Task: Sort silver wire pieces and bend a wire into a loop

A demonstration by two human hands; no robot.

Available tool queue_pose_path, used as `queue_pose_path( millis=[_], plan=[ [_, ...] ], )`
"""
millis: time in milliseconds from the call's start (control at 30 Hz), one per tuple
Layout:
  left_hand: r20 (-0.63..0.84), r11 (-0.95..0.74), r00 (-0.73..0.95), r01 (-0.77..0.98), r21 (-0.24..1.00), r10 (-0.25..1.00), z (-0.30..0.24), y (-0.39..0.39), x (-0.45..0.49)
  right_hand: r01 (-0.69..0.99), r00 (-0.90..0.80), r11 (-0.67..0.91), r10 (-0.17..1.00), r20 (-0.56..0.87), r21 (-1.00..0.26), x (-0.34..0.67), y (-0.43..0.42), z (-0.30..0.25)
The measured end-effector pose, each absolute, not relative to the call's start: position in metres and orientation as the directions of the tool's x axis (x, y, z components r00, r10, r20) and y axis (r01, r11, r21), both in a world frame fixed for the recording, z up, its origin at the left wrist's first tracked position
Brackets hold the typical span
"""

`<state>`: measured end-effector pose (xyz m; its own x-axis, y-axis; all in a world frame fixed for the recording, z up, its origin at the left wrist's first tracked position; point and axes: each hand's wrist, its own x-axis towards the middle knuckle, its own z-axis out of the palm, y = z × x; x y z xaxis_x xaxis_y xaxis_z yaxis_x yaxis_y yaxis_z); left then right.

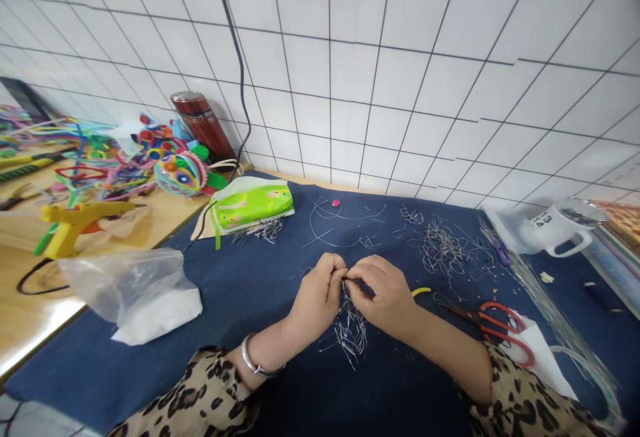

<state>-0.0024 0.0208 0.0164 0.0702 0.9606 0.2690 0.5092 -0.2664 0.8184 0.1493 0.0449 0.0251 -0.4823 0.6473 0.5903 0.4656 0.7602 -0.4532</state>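
My left hand (319,297) and my right hand (381,290) meet fingertip to fingertip over the dark blue cloth. Both are closed in a pinch on what looks like a thin wire, mostly hidden by the fingers. Just below the fingertips is a tangle of short silvery wire pieces (351,330); whether it hangs or lies on the cloth is hard to tell. Beyond the hands, loose curved wires (320,220) lie near a small pink object (336,203). A larger heap of wire loops (444,248) sits to the right.
Red-handled scissors (507,334) and a yellow curved piece (421,291) lie right of my hands. Farther right are long straight wires (555,310) and a white mug (563,229). On the left are a plastic bag (160,310), a green packet (255,207), a yellow glue gun (75,220) and a red flask (203,124).
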Motion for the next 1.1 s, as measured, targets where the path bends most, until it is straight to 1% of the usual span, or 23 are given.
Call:
queue_pose_path(
  millis=[133,233,300,433,500,633,700,733,800,900,967,1033,1100],
  plan=[
    [0.277,-0.261,0.056,0.552,0.792,0.959,0.016,0.02,0.0,0.478,-0.459,0.747,0.661,0.594,-0.461,0.149,0.044,0.022],
    [0.28,-0.257,0.049,0.565,0.784,0.959,0.015,0.02,0.001,0.471,-0.434,0.725,0.687,0.583,-0.503,0.148,0.044,0.023],
    [0.283,-0.266,0.057,0.554,0.789,0.957,0.016,0.02,0.001,0.46,-0.41,0.683,0.73,0.547,-0.568,0.147,0.044,0.026],
    [0.29,-0.299,0.095,0.479,0.825,0.952,0.016,0.021,-0.003,0.431,-0.37,0.552,0.829,0.418,-0.713,0.148,0.046,0.036],
    [0.283,-0.313,0.134,0.436,0.844,0.95,0.016,0.023,-0.006,0.407,-0.369,0.527,0.842,0.393,-0.746,0.149,0.048,0.039],
    [0.232,-0.321,0.27,0.363,0.874,0.935,0.016,0.027,-0.013,0.356,-0.355,0.56,0.821,0.447,-0.748,0.155,0.05,0.044],
    [0.209,-0.321,0.325,0.344,0.882,0.922,0.017,0.029,-0.015,0.348,-0.338,0.545,0.832,0.44,-0.763,0.158,0.052,0.047],
    [0.201,-0.321,0.344,0.34,0.884,0.917,0.017,0.03,-0.015,0.347,-0.335,0.518,0.847,0.413,-0.781,0.159,0.052,0.049],
    [0.192,-0.323,0.361,0.348,0.88,0.913,0.017,0.031,-0.016,0.338,-0.348,0.424,0.886,0.307,-0.84,0.16,0.054,0.05],
    [0.203,-0.32,0.309,0.396,0.861,0.929,0.018,0.031,-0.017,0.295,-0.382,0.242,0.917,0.118,-0.924,0.159,0.056,0.049],
    [0.211,-0.314,0.273,0.423,0.85,0.939,0.02,0.031,-0.018,0.276,-0.395,0.184,0.917,0.063,-0.943,0.158,0.056,0.048],
    [0.202,-0.311,0.287,0.416,0.855,0.936,0.021,0.031,-0.018,0.298,-0.386,0.222,0.918,0.095,-0.929,0.157,0.056,0.047],
    [0.176,-0.3,0.329,0.378,0.876,0.928,0.022,0.031,-0.019,0.334,-0.382,0.315,0.907,0.178,-0.889,0.156,0.054,0.046]
  ],
)
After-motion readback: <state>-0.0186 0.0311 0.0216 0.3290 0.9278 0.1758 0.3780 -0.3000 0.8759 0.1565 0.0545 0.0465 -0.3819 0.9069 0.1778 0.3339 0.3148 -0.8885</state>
